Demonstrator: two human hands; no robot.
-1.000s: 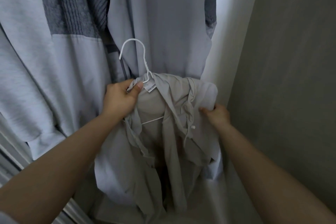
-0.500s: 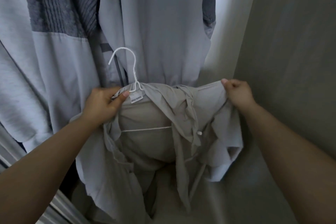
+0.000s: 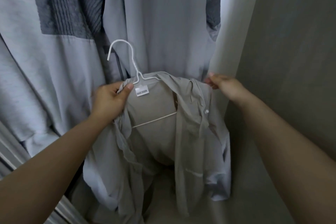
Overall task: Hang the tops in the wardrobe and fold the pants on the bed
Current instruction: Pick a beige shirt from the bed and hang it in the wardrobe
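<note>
- The wardrobe wall (image 3: 291, 60), a plain dull grey panel, fills everything to the right of the beige shirt and runs from top to bottom of the view.
- Hanging garments crowd the space above and to the left of the shirt: a pale grey top (image 3: 27, 78) with a darker ribbed grey panel (image 3: 69, 5) hangs at the far left, and a smooth light grey garment (image 3: 160, 23) hangs straight down directly behind the shirt.
- The beige shirt (image 3: 156, 132) is the landmark, held low at the middle of the view in front of the hanging clothes. It is unbuttoned, its front panels falling loose and creased, and one pale button shows on the right panel. A white label (image 3: 142, 92) sits inside its collar.
- The white wire hanger (image 3: 127, 60) is threaded inside the shirt: its hook rises free above the collar, catching on nothing, and its lower bar shows as a thin line across the inside back of the shirt.
- The left hand (image 3: 109, 102) is clenched on the left side of the shirt's collar, thumb pressed over bunched cloth just beside the hanger's neck.
- The right hand (image 3: 225, 84) pinches the shirt's right shoulder edge, at the shirt's upper right, close against the wardrobe wall.
- A pale strip of frame (image 3: 11, 162) slants across the lower left, below and left of the shirt.
</note>
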